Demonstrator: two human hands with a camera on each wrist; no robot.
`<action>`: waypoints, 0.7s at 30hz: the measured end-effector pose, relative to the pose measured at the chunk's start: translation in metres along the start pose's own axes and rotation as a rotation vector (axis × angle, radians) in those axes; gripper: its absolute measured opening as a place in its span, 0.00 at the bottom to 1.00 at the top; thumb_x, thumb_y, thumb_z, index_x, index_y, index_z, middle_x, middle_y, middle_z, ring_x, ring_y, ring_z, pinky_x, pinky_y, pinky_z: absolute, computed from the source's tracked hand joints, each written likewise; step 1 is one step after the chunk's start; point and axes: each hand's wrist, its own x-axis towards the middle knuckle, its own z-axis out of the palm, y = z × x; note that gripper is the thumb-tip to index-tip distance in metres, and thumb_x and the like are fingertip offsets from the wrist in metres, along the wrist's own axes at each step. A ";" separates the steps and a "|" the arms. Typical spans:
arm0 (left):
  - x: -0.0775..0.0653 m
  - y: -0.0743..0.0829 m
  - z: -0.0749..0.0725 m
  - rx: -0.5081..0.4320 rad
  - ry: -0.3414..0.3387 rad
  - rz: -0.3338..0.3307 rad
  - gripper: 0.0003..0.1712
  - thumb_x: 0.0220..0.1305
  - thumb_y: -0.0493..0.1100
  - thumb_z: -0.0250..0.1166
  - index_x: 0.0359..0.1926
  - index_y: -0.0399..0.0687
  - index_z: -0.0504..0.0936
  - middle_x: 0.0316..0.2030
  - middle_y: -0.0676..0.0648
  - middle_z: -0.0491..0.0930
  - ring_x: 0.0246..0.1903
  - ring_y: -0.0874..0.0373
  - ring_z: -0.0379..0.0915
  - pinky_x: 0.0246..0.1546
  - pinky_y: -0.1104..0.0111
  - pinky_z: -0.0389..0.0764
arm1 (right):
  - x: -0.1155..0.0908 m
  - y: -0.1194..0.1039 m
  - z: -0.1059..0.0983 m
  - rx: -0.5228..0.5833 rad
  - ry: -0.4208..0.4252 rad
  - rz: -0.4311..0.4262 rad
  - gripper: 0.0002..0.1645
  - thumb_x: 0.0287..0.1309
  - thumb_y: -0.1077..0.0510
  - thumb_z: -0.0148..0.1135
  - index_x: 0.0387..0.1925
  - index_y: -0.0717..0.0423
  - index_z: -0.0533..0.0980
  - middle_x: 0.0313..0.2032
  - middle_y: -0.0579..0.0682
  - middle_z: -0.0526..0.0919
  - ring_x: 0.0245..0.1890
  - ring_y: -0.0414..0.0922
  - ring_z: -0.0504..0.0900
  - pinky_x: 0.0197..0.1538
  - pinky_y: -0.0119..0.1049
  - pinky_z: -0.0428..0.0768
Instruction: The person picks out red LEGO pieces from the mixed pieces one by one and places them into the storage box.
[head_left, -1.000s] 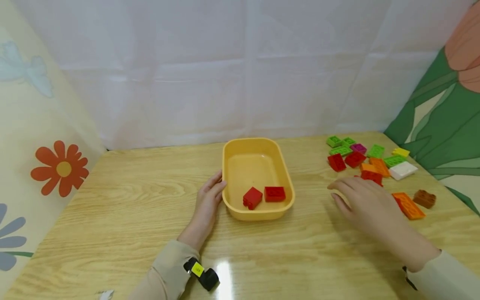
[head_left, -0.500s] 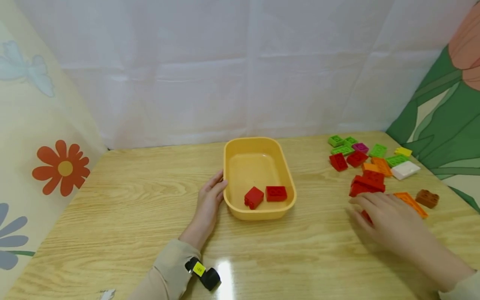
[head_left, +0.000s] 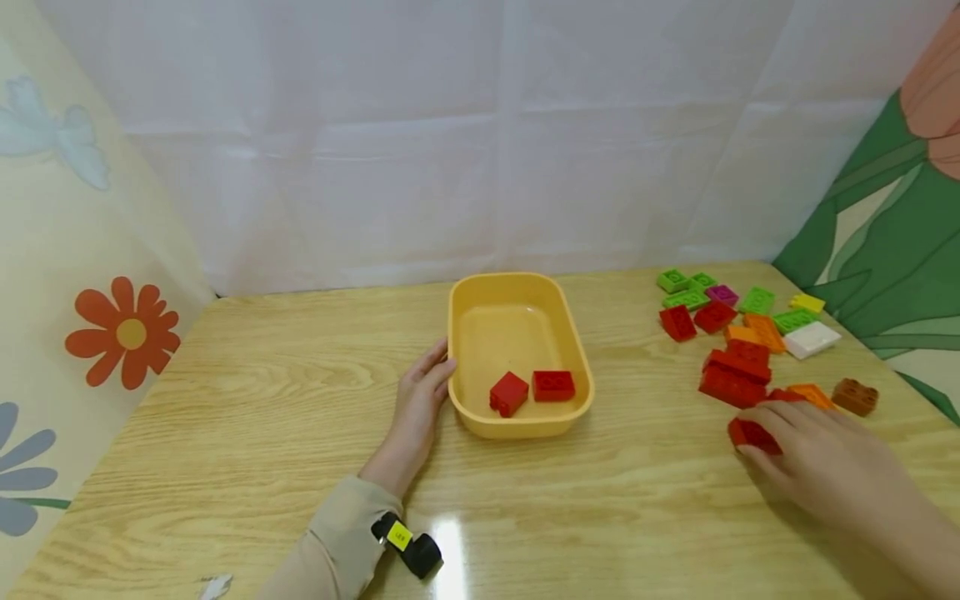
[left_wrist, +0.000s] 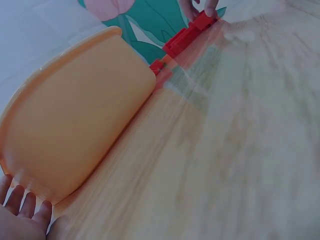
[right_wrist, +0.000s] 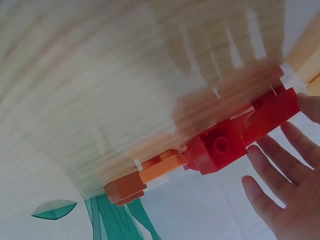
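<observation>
A yellow tub (head_left: 517, 427) stands mid-table with two red bricks, a tilted one (head_left: 509, 394) and a flat one (head_left: 553, 386), at its near end. My left hand (head_left: 417, 400) lies along the tub's left side, thumb at the rim; the left wrist view has its fingers (left_wrist: 29, 202) against the outer wall. At the right my right hand (head_left: 825, 458) pinches a red brick (head_left: 738, 433), its thumb at one end. That brick (right_wrist: 272, 116) is low over the table in the right wrist view, other fingers spread beside it. The hand partly covers another red brick (head_left: 786, 396).
Beyond the right hand lie red bricks (head_left: 731, 385), an orange plate brick (head_left: 813, 394), a brown brick (head_left: 855, 397) and a white brick (head_left: 812, 340). Further back are several green bricks (head_left: 686, 300), a magenta brick (head_left: 722, 295) and a yellow brick (head_left: 807, 302). A white cloth (head_left: 360, 150) hangs behind.
My right hand has moved right and toward me, down onto a red brick, uncovering the red bricks behind it. The left hand keeps its place at the tub.
</observation>
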 end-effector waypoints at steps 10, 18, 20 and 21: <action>0.001 -0.001 0.000 -0.007 0.002 0.002 0.29 0.69 0.34 0.55 0.69 0.32 0.66 0.70 0.37 0.64 0.66 0.46 0.64 0.57 0.67 0.74 | -0.002 0.000 -0.001 0.008 -0.097 0.064 0.27 0.46 0.51 0.77 0.44 0.63 0.80 0.41 0.64 0.82 0.45 0.66 0.77 0.48 0.68 0.72; 0.002 -0.003 0.000 0.002 0.004 0.010 0.28 0.69 0.34 0.55 0.69 0.32 0.67 0.69 0.36 0.65 0.65 0.46 0.66 0.57 0.67 0.74 | -0.002 0.001 0.001 0.007 -0.026 -0.004 0.25 0.40 0.53 0.80 0.40 0.59 0.81 0.36 0.55 0.83 0.39 0.60 0.80 0.40 0.62 0.77; 0.001 -0.003 -0.001 0.006 0.004 0.011 0.28 0.69 0.34 0.55 0.69 0.33 0.67 0.69 0.36 0.65 0.65 0.45 0.65 0.58 0.66 0.74 | -0.001 0.000 0.000 0.012 -0.012 -0.012 0.25 0.40 0.53 0.80 0.41 0.58 0.81 0.36 0.55 0.83 0.40 0.61 0.80 0.41 0.62 0.77; 0.002 -0.002 -0.001 0.007 0.004 0.014 0.29 0.68 0.34 0.55 0.69 0.33 0.67 0.69 0.36 0.65 0.65 0.45 0.65 0.59 0.66 0.74 | 0.000 -0.001 0.000 0.016 -0.007 -0.015 0.25 0.41 0.53 0.80 0.41 0.58 0.81 0.37 0.55 0.83 0.41 0.61 0.80 0.42 0.63 0.77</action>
